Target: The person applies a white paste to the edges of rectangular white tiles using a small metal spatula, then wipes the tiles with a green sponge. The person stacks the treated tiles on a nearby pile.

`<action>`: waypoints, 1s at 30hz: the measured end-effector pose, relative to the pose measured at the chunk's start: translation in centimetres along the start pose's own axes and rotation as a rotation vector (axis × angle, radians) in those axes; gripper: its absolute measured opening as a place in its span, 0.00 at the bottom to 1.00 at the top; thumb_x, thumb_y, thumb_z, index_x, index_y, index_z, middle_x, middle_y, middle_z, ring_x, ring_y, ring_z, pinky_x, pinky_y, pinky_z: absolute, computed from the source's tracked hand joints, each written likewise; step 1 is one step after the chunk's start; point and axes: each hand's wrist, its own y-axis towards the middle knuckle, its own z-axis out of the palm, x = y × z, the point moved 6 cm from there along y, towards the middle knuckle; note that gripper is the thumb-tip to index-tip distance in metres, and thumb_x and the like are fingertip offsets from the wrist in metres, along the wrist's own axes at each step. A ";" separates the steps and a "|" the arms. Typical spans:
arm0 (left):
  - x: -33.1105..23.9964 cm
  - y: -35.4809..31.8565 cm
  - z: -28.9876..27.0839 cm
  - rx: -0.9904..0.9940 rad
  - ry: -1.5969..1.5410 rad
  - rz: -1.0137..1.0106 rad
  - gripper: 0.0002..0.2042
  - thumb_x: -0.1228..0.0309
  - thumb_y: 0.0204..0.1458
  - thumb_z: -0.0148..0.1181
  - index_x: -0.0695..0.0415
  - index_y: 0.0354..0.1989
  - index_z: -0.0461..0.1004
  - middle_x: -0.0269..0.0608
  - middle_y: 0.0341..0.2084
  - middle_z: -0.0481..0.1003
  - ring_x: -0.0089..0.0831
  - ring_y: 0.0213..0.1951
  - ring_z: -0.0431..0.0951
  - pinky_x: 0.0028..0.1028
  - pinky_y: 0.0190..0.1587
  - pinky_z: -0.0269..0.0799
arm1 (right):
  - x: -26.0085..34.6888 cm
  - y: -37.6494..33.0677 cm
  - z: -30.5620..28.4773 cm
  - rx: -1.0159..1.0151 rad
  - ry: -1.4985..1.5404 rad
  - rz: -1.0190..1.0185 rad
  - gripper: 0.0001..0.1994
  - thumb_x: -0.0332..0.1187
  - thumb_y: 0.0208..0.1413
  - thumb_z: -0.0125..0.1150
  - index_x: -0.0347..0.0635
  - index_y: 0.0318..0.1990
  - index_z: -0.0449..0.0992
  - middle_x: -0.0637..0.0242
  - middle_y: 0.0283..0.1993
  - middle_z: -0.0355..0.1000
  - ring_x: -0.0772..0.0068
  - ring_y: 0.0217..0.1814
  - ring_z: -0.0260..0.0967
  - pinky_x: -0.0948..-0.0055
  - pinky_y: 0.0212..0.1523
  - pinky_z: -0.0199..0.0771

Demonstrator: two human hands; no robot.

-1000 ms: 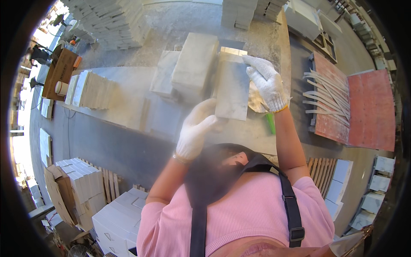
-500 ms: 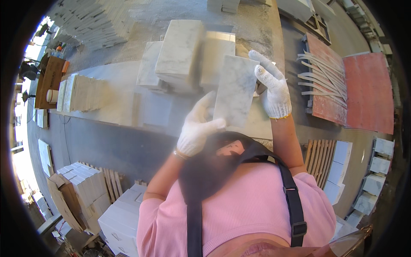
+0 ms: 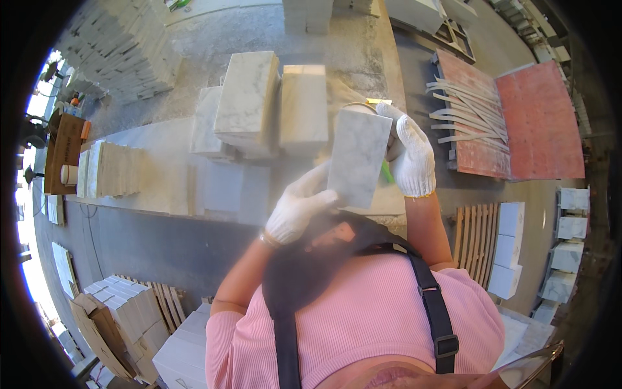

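A grey-veined white marble tile [image 3: 360, 155] is held up in front of my chest, its broad face toward me. My left hand [image 3: 297, 206], in a white knit glove, grips the tile's lower left edge, with the thumb on the near face and the fingers partly behind. At the upper right edge my right hand [image 3: 413, 157], gloved the same way, closes on the tile, its fingertips partly hidden behind it. Beyond the tile, a tall marble tile stack [image 3: 246, 97] and another tile stack [image 3: 303, 107] stand on the dusty worktable [image 3: 162, 175].
More tiles [image 3: 113, 170] stand in a row at the table's left end. To the right, pale strips [image 3: 473, 120] lie on a reddish board [image 3: 541, 123]. White boxes [image 3: 508, 243] sit by a wooden pallet [image 3: 476, 240]; other white boxes [image 3: 184, 350] are at lower left.
My right hand's fingers have drawn in around the tile's upper right edge; they were spread wider before. The view has shifted, so the stacks appear lower and farther left.
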 end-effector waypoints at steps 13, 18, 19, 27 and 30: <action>0.9 -0.4 -1.2 -0.018 -0.055 0.047 0.35 0.45 0.67 0.47 0.64 0.71 0.60 0.46 0.57 0.74 0.33 0.48 0.79 0.30 0.42 0.76 | -1.2 0.5 0.3 0.045 -0.006 0.036 0.27 0.46 0.68 0.54 0.31 0.64 0.69 0.53 0.58 0.75 0.64 0.56 0.74 0.69 0.55 0.71; 1.2 -0.5 -1.3 -0.045 -0.095 0.039 0.35 0.45 0.68 0.45 0.63 0.71 0.59 0.47 0.59 0.73 0.33 0.48 0.79 0.29 0.41 0.76 | -1.4 0.7 0.4 0.031 -0.013 0.035 0.27 0.45 0.68 0.54 0.31 0.64 0.69 0.53 0.58 0.76 0.64 0.55 0.74 0.70 0.55 0.70; 1.1 -0.5 -1.3 -0.049 -0.097 0.046 0.35 0.45 0.68 0.45 0.63 0.71 0.59 0.47 0.59 0.73 0.33 0.48 0.79 0.29 0.41 0.76 | -1.4 0.7 0.6 0.050 -0.008 0.035 0.27 0.44 0.67 0.54 0.31 0.64 0.69 0.54 0.58 0.76 0.66 0.55 0.74 0.71 0.54 0.70; 0.0 -0.8 -0.8 -0.018 -0.054 0.051 0.36 0.57 0.58 0.64 0.63 0.71 0.61 0.41 0.53 0.77 0.25 0.42 0.79 0.24 0.38 0.76 | -0.5 -0.4 2.1 0.080 -0.078 0.039 0.29 0.32 0.60 0.61 0.32 0.68 0.66 0.62 0.57 0.76 0.76 0.52 0.72 0.79 0.47 0.69; -0.3 -1.2 -1.3 -0.062 -0.106 0.043 0.38 0.62 0.53 0.67 0.63 0.71 0.61 0.40 0.52 0.77 0.24 0.41 0.79 0.24 0.37 0.76 | -0.6 -0.6 2.5 0.055 -0.319 0.001 0.35 0.25 0.53 0.63 0.32 0.71 0.62 0.62 0.62 0.72 0.77 0.54 0.72 0.77 0.53 0.70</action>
